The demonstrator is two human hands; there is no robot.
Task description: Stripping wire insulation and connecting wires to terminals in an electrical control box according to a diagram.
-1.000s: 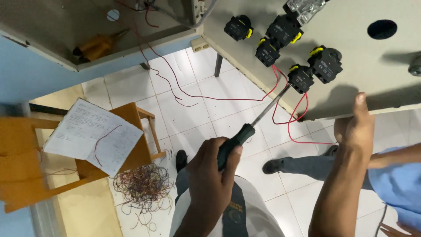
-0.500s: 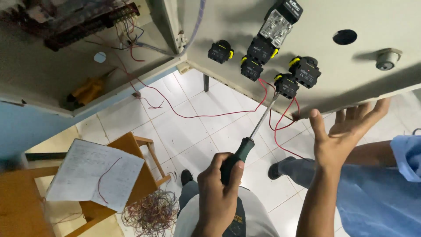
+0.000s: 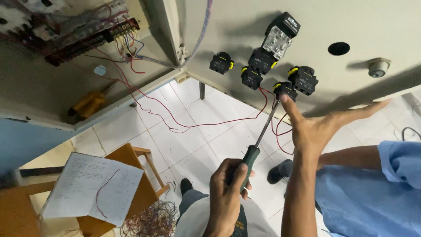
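Left hand (image 3: 228,193) closed around green-black handle of screwdriver (image 3: 258,145); shaft angled up and right, tip at black-and-yellow switch block (image 3: 284,89) on inside of open cabinet door (image 3: 386,26). Whether tip is seated in a screw: cannot tell. Right hand (image 3: 320,127) open, fingers spread, holding nothing; one fingertip touching same switch block from below, remaining fingers stretched rightward under door's lower edge.

Landmark: switch block at screwdriver tip.
- Just right of it: second black-and-yellow block (image 3: 303,80).
- Left of it: two more blocks, one near (image 3: 251,77), one farther (image 3: 221,62).
- Above-left: taller unit with clear housing (image 3: 277,40).
- Right, well apart: round hole in door (image 3: 339,48); beyond that, small grey fitting (image 3: 378,67).
- Red wires (image 3: 210,123) hanging from it, looping left toward cabinet interior (image 3: 66,39).
- Far below-left: wooden stool (image 3: 136,184) on tiled floor, handwritten paper sheet (image 3: 94,188) lying on it; tangle of wire scraps (image 3: 151,221) beside stool.
- Below-right: another person's blue sleeve (image 3: 377,193).
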